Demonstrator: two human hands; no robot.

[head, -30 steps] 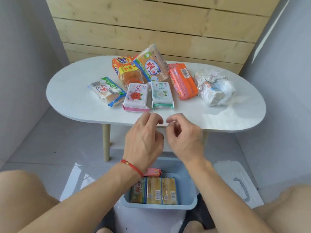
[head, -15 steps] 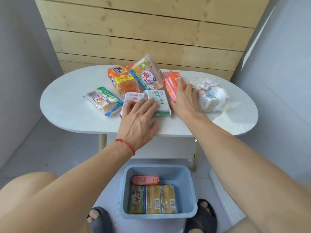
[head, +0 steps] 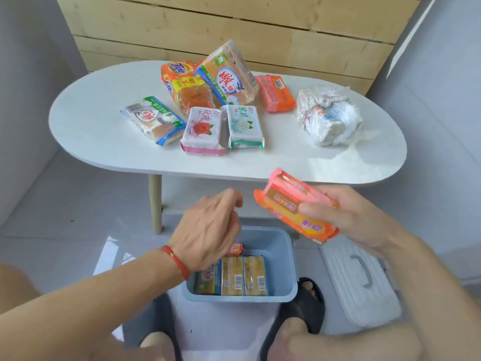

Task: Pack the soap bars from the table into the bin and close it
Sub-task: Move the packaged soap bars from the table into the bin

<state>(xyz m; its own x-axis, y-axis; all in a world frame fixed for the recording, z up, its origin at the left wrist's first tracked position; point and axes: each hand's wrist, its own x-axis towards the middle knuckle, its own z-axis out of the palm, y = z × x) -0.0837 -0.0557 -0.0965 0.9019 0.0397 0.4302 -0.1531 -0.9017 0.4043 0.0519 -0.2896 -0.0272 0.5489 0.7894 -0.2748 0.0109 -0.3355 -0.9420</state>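
My right hand (head: 356, 220) grips an orange-pink soap pack (head: 289, 201) in the air, in front of the table edge and above the blue bin (head: 283, 254). My left hand (head: 208, 230) hovers over the bin's left side, empty, fingers loosely curled. Inside the bin lie three yellow-wrapped bars (head: 234, 277) and a small pink bar (head: 235, 249). On the white table (head: 99, 131) remain several packs: a rose one (head: 203, 130), a jasmine one (head: 244, 126), a blue-green one (head: 152, 123), an orange Tide one (head: 184, 86), a large clear one (head: 229, 74) and another orange one (head: 276, 93).
A bagged bundle (head: 329, 115) sits on the table's right. The bin's white lid (head: 361, 280) with a grey handle lies on the floor right of the bin. My feet in black sandals (head: 302, 303) flank the bin. Grey walls stand on both sides.
My right hand lifted an orange-pink pack off the table and drew it back toward the bin. My left hand left the rose pack and came back over the bin, empty.
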